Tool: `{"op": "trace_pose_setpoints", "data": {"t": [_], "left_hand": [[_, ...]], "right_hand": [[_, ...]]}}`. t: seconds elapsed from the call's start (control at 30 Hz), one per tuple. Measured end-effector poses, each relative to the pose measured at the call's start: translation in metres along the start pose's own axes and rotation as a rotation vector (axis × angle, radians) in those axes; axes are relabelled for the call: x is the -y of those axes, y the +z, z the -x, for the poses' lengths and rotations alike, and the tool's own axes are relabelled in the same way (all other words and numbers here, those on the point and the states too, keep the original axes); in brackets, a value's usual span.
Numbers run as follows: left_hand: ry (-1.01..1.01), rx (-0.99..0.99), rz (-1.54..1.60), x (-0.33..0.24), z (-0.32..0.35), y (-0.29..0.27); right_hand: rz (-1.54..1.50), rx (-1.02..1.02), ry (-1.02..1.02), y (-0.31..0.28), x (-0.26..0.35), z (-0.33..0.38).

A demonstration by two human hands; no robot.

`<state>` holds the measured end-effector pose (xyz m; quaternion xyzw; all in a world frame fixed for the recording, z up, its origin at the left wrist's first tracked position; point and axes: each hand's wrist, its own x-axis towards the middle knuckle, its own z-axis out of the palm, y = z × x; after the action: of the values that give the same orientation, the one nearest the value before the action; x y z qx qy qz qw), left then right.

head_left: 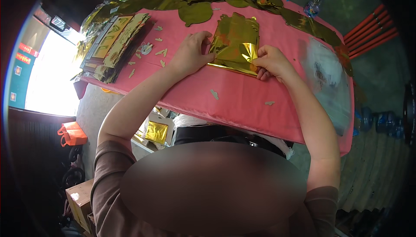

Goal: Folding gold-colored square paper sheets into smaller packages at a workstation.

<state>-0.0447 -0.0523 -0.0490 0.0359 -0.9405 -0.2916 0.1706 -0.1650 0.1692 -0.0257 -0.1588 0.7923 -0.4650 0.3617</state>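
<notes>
Gold rectangular foil (234, 42): right hand (274, 63) pinches one edge, half-open left hand (190, 53) flanks another. Pink cloth (242, 96) leaves room nearside.

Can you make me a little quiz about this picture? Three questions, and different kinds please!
1. What colour is the tablecloth?
2. True or false: the small bottle at the table's far edge has a blue cap.
3. Which hand is at the right edge of the gold packet lying between the hands?
a) left
b) right

Key:
1. Pink.
2. True.
3. b, the right hand.
</notes>
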Motion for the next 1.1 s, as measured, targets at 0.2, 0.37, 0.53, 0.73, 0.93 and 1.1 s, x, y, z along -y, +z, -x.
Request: {"op": "trace_pose_setpoints", "data": {"t": [0.2,0.37,0.53,0.73,0.93,1.1], "left_hand": [[-0.02,0.011,0.039,0.003,0.0,-0.002],[0.001,-0.006,0.015,0.004,0.0,0.0],[0.017,0.001,0.01,0.004,0.002,0.002],[0.186,-0.127,-0.284,0.011,0.008,0.008],[0.139,-0.1,-0.111,0.028,0.004,-0.01],[0.121,0.044,-0.009,0.011,0.017,-0.02]], "right_hand": [[0.652,-0.457,-0.419,0.007,-0.001,0.003],[1.02,-0.331,-0.9,0.032,-0.01,-0.003],[1.029,-0.072,-0.67,0.034,-0.021,-0.007],[1.187,-0.121,-0.672,0.037,-0.024,-0.008],[1.172,-0.131,-0.703,0.038,-0.023,-0.009],[1.154,-0.133,-0.718,0.037,-0.023,-0.008]]}}
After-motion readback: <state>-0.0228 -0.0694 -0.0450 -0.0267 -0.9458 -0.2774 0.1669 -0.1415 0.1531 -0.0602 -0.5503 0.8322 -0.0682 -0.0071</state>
